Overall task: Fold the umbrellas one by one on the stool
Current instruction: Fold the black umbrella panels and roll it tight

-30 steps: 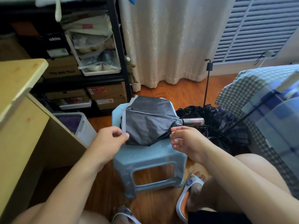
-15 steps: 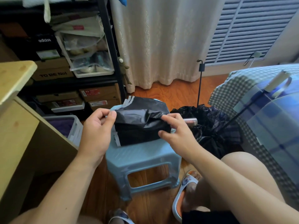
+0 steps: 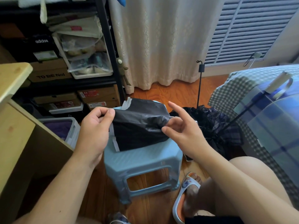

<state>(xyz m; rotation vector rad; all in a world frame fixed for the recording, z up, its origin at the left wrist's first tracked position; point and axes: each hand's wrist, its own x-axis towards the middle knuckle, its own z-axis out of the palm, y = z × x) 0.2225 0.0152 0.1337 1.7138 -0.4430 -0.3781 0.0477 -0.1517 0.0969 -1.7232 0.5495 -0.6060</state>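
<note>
A black folding umbrella (image 3: 139, 126) with a grey-white hem lies on the light blue plastic stool (image 3: 142, 160). My left hand (image 3: 95, 126) pinches the left edge of its canopy between thumb and fingers. My right hand (image 3: 182, 128) pinches the bunched cloth at the right end with thumb and one finger, while the other fingers are spread and the index points up. The umbrella's handle is hidden behind my right hand. A second dark checked umbrella (image 3: 215, 123) lies open on the floor to the right of the stool, its thin shaft (image 3: 200, 84) standing up.
A blue checked umbrella (image 3: 273, 117) rests on the checked bed (image 3: 239, 84) at right. A wooden desk (image 3: 14, 126) stands at left, with a plastic bin (image 3: 64, 128) beside it. Shelves of shoe boxes (image 3: 68, 65) and a curtain (image 3: 158, 46) are behind. My slippered foot (image 3: 187, 194) is by the stool.
Both hands have lifted the near canopy edge and rolled it back over the umbrella. My right hand now pinches the bunched cloth with its other fingers spread out.
</note>
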